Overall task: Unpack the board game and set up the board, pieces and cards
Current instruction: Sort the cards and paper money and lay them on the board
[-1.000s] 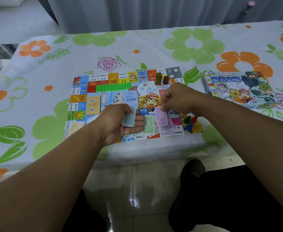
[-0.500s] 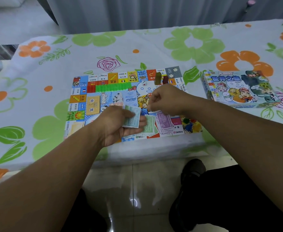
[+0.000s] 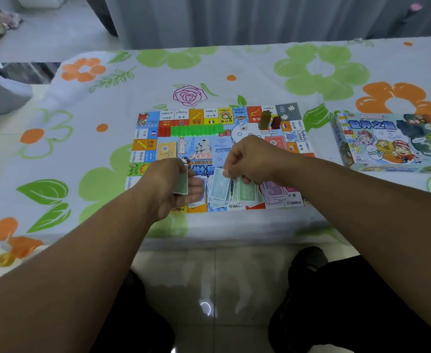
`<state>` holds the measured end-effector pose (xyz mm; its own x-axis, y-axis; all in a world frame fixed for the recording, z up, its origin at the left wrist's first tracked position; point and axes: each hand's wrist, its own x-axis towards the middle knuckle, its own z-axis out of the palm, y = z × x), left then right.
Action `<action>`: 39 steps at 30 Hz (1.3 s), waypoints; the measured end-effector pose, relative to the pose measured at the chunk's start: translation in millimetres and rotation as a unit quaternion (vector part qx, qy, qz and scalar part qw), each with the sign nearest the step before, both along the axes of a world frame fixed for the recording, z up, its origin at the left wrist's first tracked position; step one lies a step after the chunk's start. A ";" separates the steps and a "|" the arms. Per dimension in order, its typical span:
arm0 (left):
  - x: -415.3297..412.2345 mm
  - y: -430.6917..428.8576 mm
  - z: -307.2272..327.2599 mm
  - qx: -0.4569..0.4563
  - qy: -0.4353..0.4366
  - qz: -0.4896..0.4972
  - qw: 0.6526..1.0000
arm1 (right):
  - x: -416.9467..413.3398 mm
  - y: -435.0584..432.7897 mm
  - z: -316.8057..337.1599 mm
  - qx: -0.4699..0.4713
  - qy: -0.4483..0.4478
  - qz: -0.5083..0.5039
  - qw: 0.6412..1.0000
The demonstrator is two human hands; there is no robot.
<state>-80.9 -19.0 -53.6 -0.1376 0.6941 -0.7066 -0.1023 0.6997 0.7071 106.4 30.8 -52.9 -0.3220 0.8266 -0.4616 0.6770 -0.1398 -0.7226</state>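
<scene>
The colourful game board [image 3: 158, 133] lies flat on the flowered tablecloth. My left hand [image 3: 173, 184] grips a stack of paper money [image 3: 181, 186] over the board's near edge. My right hand [image 3: 250, 159] pinches a blue note [image 3: 219, 186] by its top, above a blue pile. A green pile [image 3: 246, 193] and a purple pile [image 3: 275, 193] lie to the right of it along the near edge. A row of green houses [image 3: 196, 130], a white die [image 3: 243, 127] and brown and dark red pieces [image 3: 269, 121] stand at the board's far side.
The game box [image 3: 392, 142] lies to the right of the board. The table's near edge [image 3: 234, 238] runs just below the board, with my knees and a tiled floor under it. A curtain hangs behind the table.
My right hand left the purple pile, moved left to the stack in my left hand, and now holds a blue note over the blue pile. My left hand stayed put.
</scene>
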 end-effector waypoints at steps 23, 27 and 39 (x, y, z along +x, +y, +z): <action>14.0 1.2 0.6 0.026 -0.096 -0.053 0.994 | 2.5 0.2 4.3 0.042 0.060 -0.025 0.997; 16.8 2.7 0.4 0.011 -0.083 -0.058 0.995 | 24.4 7.1 4.5 0.022 -0.006 -0.033 0.999; 23.8 3.5 1.6 -0.009 -0.115 -0.034 0.993 | 35.7 8.0 -3.7 0.014 -0.091 -0.019 0.996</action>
<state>-57.1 -15.6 -51.9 0.0761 0.6835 -0.7259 -0.2114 0.7225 0.6582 142.1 38.8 -56.6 -0.2032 0.8500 -0.4860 0.7912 -0.1498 -0.5929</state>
